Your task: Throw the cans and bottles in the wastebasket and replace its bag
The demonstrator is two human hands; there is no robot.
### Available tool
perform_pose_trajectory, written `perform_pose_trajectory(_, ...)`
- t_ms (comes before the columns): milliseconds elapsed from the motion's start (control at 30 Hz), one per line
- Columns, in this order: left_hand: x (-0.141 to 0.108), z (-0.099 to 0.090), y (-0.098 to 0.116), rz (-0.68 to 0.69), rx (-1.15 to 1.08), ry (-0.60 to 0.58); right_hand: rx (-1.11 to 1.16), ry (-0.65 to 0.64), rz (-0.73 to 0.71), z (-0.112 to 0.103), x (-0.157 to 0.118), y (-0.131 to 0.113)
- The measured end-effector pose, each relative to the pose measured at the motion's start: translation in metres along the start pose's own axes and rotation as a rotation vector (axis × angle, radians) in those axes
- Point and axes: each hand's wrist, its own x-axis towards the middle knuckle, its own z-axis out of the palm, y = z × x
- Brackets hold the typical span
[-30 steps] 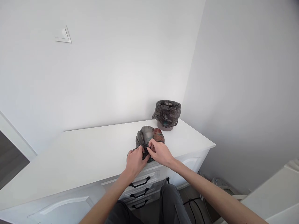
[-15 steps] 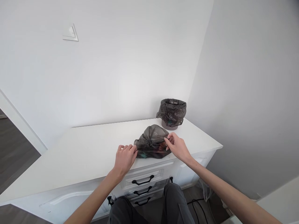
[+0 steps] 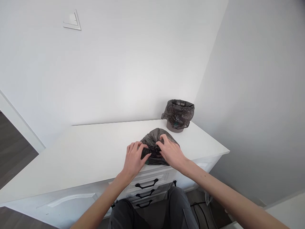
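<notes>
A dark, see-through plastic bag [image 3: 154,135] lies bunched near the front edge of the white cabinet top, with something reddish and green showing faintly through it. My left hand [image 3: 135,156] is at the bag's left side, thumb and fingers curled onto the gathered plastic. From the right, my right hand [image 3: 170,151] pinches the bag's crumpled middle, fingers bent. The two hands are close together but apart. Behind them stands a small brownish bin [image 3: 175,128] lined with a similar dark bag [image 3: 179,114] folded over its rim.
The white cabinet top [image 3: 100,149] meets a wall behind, and another wall rises at the right. Drawers with black handles [image 3: 146,183] are below the front edge, above my knees. Black cables [image 3: 201,211] lie on the floor at lower right. A light switch [image 3: 72,20] is on the wall.
Both hands have moved inward, closer together, from the bag's outer sides to its middle. The stretched front edge of the bag is now bunched up. The view has shifted slightly.
</notes>
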Motion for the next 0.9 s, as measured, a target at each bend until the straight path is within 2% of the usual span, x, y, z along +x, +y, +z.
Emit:
perform_pose_trajectory(67, -0.001, 0.001, -0.004, 0.006, 0.006, -0.003, -0.032, -0.061, -0.008, 0.004, 0.008, 0.007)
perform_pose_trajectory(133, -0.003, 0.0, -0.01, 0.008, 0.007, -0.002, -0.025, -0.06, 0.001, 0.006, 0.011, 0.016)
perform_pose_trajectory(333, -0.005, 0.0, -0.021, -0.049, -0.035, 0.044, 0.161, 0.106, 0.099, 0.004, 0.006, 0.035)
perform_pose_trajectory(500, 0.004, 0.008, -0.014, -0.021, -0.026, 0.038, 0.248, 0.128, 0.077, -0.005, 0.007, 0.034)
perform_pose_trajectory(633, 0.0, 0.005, -0.024, -0.035, -0.039, 0.05, 0.283, 0.216, 0.143, -0.005, 0.007, 0.046)
perform_pose_trajectory(733, -0.008, 0.0, -0.044, -0.16, -0.143, 0.053, 0.424, 0.32, 0.323, 0.006, 0.005, 0.064)
perform_pose_trajectory(833, -0.012, -0.003, -0.063, -0.403, -0.383, 0.034, 0.614, 0.299, 0.532, 0.021, 0.002, 0.074)
perform_pose_trajectory(900, -0.01, -0.005, -0.068, -0.499, -0.494, 0.014, 0.676, 0.289, 0.579, 0.027, -0.001, 0.072)
